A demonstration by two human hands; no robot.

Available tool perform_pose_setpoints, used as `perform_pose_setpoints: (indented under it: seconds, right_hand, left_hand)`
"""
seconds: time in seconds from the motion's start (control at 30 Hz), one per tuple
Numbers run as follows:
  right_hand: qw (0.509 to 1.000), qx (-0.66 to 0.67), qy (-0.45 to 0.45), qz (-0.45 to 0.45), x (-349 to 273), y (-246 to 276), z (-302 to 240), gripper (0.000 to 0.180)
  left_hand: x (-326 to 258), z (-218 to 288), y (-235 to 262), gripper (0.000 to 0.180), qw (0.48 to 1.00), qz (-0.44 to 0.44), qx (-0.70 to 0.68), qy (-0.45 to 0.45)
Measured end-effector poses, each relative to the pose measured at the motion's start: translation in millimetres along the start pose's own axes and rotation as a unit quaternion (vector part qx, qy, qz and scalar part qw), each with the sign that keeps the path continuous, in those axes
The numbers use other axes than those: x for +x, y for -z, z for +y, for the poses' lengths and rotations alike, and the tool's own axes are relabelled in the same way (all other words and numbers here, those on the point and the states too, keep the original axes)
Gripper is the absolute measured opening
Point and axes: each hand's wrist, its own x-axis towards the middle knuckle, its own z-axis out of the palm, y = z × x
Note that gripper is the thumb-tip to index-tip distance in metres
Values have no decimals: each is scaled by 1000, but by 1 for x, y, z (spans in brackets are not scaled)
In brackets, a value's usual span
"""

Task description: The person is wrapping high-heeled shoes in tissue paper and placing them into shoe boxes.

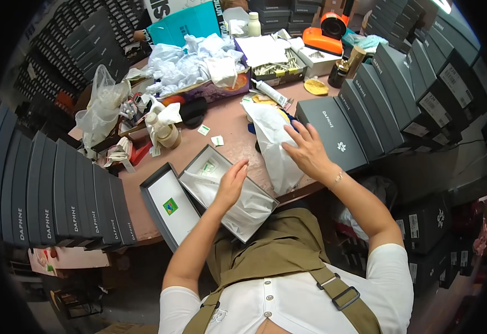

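Note:
An open grey shoe box [244, 236] sits at the table's front edge, lined with white tissue paper [249, 207]. My left hand [231, 186] is over this box, its fingers stretched out and holding nothing that shows. To the left lies the box lid [157, 192], inner side up, with a small green sticker [170, 206] on it. My right hand [308, 149] is at a sheet of white paper [276, 147], fingers spread; whether they press on it is unclear. Something dark blue, mostly hidden, shows beside that sheet.
Closed grey shoe boxes [332, 131] stand in rows at the right, and more boxes [65, 195] line the left. At the back are a carton of crumpled paper [193, 64], a white tube [271, 93], a bottle [163, 131] and an orange device [322, 42].

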Motion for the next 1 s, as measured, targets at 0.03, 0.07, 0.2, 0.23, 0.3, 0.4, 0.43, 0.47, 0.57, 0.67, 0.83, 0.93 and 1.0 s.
perform_pose_setpoints:
  seconds: [0.03, 0.07, 0.2, 0.23, 0.3, 0.4, 0.43, 0.47, 0.57, 0.67, 0.83, 0.93, 1.0]
  right_hand:
    - [999, 23, 28, 16, 18, 2, 8, 31]
    - [996, 50, 58, 34, 39, 1, 14, 26]
    - [989, 96, 5, 112, 117, 33, 51, 12]
    - [987, 127, 1, 101, 121, 47, 41, 12]
    - [973, 201, 7, 112, 122, 72, 1, 18]
    - [891, 449, 6, 69, 77, 97, -68, 43]
    - [841, 539, -7, 40, 53, 103, -89, 42]
    - [756, 654, -18, -23, 31, 105, -106, 37]
    - [560, 803, 1, -203, -19, 82, -115, 25]
    - [523, 820, -5, -232, -50, 74, -72, 31]
    - [496, 849, -182, 2, -57, 96, -50, 95]
    - [773, 598, -211, -33, -52, 75, -65, 86]
    - [851, 487, -194, -23, -38, 59, -79, 81]
  left_hand:
    - [10, 0, -17, 46, 990, 18, -128, 57]
    - [19, 3, -29, 50, 960, 38, -251, 115]
    - [45, 9, -45, 63, 766, 34, -569, 297]
    - [43, 17, -48, 64, 755, 4, -576, 314]
    - [25, 60, -51, 66, 732, -46, -592, 335]
    - [20, 69, -72, 62, 706, -133, -695, 32]
    - [17, 71, -80, 61, 692, -138, -708, -23]
    - [12, 69, -86, 60, 695, -122, -706, -59]
    - [-14, 59, -88, 58, 776, -13, -628, -67]
    - [-26, 59, -43, 59, 911, 127, -388, -57]
    - [-40, 100, 13, 69, 965, 202, 114, -120]
    - [-6, 71, -22, 72, 893, 258, -360, -79]
    - [11, 56, -41, 58, 829, 304, -467, -50]
